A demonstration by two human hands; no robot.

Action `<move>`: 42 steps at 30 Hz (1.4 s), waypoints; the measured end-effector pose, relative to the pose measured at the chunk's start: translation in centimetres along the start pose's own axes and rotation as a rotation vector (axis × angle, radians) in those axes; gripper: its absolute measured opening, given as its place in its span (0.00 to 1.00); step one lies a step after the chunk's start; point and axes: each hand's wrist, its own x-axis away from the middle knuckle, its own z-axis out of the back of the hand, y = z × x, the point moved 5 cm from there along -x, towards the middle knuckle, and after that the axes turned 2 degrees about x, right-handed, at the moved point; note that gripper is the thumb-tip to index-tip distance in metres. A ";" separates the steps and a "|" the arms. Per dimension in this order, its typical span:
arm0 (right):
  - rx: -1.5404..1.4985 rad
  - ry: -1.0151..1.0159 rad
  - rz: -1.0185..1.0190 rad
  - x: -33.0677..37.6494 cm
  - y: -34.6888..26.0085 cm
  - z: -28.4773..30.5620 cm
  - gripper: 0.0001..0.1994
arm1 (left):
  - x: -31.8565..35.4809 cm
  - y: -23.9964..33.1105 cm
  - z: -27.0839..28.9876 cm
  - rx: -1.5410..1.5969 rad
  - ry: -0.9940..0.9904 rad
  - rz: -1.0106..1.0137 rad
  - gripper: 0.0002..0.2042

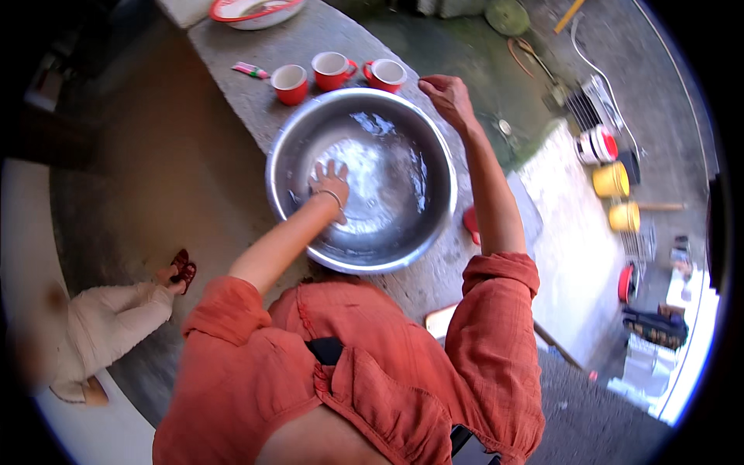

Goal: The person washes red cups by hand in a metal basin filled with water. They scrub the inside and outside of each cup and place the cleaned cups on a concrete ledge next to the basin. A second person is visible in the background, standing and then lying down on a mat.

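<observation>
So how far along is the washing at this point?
Looks done: three red cups stand on the concrete counter beyond the basin, though I can't tell if they're washed. In hand: the left hand is spread flat in the wet steel basin, while the right hand rests on the counter by its rim. Left: apparently the basin itself; nothing else shows in it.

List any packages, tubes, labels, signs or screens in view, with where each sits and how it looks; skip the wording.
Small tube: lies flat on the grey stone counter, left of the three red cups, beyond the steel basin; slim, pink and white with a green end.
No signs or screens show.
The coloured buckets at the far right are too small to show any label.
</observation>
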 end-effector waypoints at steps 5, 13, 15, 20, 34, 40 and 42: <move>0.340 0.054 -0.280 14.0 4.6 10.5 0.13 | -0.2 0.7 0.2 -0.038 -0.022 -0.011 0.61; 0.848 0.014 -0.218 28.9 11.6 5.6 0.17 | 0.7 0.5 0.6 -0.100 -0.007 -0.024 0.61; 0.864 0.006 -0.373 29.0 13.0 4.8 0.14 | 0.7 0.2 0.6 -0.107 0.002 -0.035 0.60; 1.017 0.179 -0.312 25.8 4.3 7.2 0.09 | 1.4 0.1 1.2 -0.040 0.058 -0.092 0.56; -0.162 -0.724 -0.219 18.0 -5.2 -12.2 0.13 | 1.8 -2.6 3.0 1.312 0.520 -0.660 0.19; -0.375 -0.693 -0.214 15.2 -6.2 -15.0 0.12 | 4.9 -2.3 2.4 1.010 0.388 -0.810 0.43; -0.519 -0.585 -0.284 14.2 -6.3 -14.3 0.13 | 5.4 -3.0 2.7 0.878 0.440 -0.649 0.46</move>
